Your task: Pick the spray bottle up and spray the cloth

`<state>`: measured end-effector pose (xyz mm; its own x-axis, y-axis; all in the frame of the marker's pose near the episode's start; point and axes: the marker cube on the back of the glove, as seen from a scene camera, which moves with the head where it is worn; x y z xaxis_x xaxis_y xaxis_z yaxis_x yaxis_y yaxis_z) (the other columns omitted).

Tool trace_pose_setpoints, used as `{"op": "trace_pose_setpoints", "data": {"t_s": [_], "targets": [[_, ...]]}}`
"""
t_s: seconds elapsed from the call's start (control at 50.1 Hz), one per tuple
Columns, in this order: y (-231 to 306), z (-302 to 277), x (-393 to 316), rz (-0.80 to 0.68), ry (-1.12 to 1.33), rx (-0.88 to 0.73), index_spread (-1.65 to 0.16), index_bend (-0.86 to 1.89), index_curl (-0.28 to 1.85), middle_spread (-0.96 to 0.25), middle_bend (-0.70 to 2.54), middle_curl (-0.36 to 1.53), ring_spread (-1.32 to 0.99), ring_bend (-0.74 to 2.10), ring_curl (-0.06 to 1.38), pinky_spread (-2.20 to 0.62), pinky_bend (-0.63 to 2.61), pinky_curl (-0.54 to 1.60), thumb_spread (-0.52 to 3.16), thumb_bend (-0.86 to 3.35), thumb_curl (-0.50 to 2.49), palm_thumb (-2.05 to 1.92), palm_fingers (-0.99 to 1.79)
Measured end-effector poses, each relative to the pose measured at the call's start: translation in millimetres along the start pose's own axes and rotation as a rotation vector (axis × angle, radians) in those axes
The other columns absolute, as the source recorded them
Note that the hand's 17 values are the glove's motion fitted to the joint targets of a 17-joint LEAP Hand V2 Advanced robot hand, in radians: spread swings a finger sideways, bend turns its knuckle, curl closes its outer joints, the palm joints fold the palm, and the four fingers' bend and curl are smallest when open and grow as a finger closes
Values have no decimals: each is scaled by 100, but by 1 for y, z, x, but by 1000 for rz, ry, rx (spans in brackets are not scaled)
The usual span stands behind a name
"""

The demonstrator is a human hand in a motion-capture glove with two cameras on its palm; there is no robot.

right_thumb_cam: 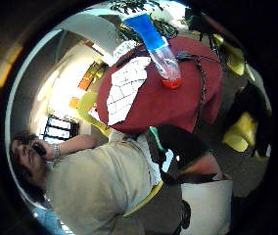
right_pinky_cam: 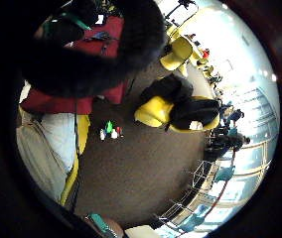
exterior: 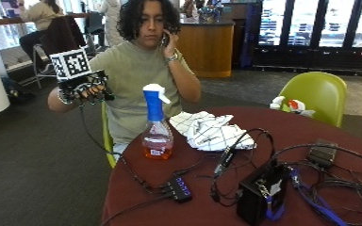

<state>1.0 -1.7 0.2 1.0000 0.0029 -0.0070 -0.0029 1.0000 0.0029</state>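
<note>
Gloved right hand (exterior: 84,89), raised at frame left with fingers loosely curled and empty, should descend to the spray bottle (exterior: 156,125) at centre of the tabletop (exterior: 357,136), beside the cloth (exterior: 209,131).

spray bottle (exterior: 156,123) upright, blue top | cloth (exterior: 209,131) crumpled just beside, checked

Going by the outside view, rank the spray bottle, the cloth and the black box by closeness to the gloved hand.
From the gloved right hand, raised beside the table:
1. Spray bottle, table's near edge.
2. Cloth, just beyond the bottle.
3. Black box, among the cables.
</note>
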Motion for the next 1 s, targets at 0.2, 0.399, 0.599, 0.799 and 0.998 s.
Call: {"op": "trace_pose_setpoints", "data": {"t_s": [0.2, 0.399, 0.599, 0.799, 0.998], "targets": [[-1, 1, 1, 5, -1, -7, -34, 15, 16, 0, 21, 15, -6, 39, 18, 18, 42, 21, 84, 21, 15, 45, 50], [-2, -1, -5, 10, 21, -11, -38, 14, 20, 0, 19, 21, -7, 39, 22, 20, 41, 25, 101, 14, 21, 48, 48], [-1, -3, -7, 21, 28, -9, -39, 15, 22, 0, 18, 24, -7, 39, 25, 20, 42, 28, 107, 8, 25, 52, 48], [-3, -4, -6, 57, 24, -10, -39, 14, 23, 0, 18, 26, -7, 39, 28, 20, 42, 31, 110, 4, 28, 55, 47], [-13, -1, -3, 120, -48, 3, -39, 14, 24, 0, 18, 28, -7, 40, 29, 20, 42, 32, 112, -1, 31, 58, 48]]}}
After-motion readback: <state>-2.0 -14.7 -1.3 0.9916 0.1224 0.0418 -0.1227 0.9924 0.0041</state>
